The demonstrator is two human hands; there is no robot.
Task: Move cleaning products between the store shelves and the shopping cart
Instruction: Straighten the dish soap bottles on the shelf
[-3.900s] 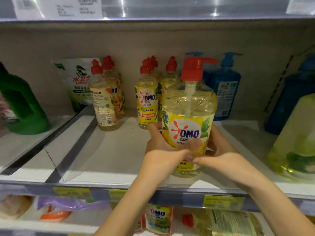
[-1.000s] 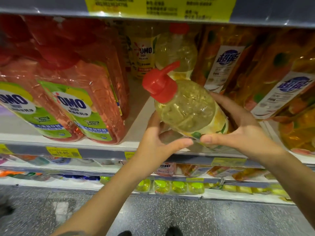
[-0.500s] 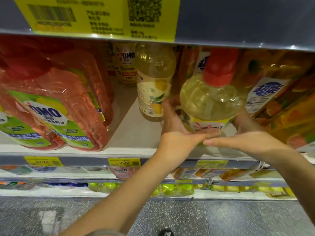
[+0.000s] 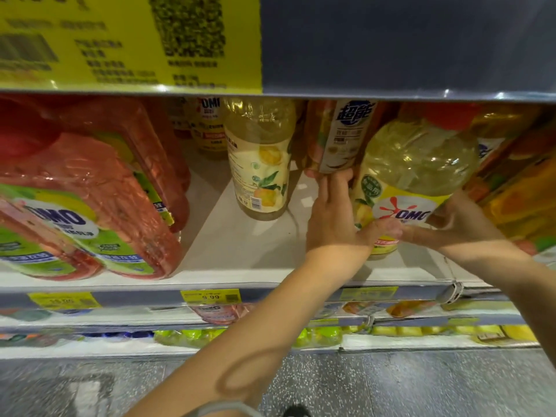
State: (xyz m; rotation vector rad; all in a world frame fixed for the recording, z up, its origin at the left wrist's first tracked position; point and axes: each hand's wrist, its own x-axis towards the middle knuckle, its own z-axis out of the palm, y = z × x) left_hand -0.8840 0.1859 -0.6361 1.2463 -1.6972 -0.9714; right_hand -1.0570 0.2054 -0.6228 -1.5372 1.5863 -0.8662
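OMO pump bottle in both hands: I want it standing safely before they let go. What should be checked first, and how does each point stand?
1. Two-handed hold, left hand and right hand on the OMO pump bottle: ok.
2. Base flat on the shelf: cannot tell, the hands partly hide it.
3. Clear of the pale bottle on its left: ok.
4. Clear of the orange bottles on its right: cannot tell.
5. Its red pump top clear of the upper shelf edge: cannot tell.
6. Its label faces outward: ok.

Both forearms outstretched, left hand and right hand cupped palm to palm, thumb tips almost touching.
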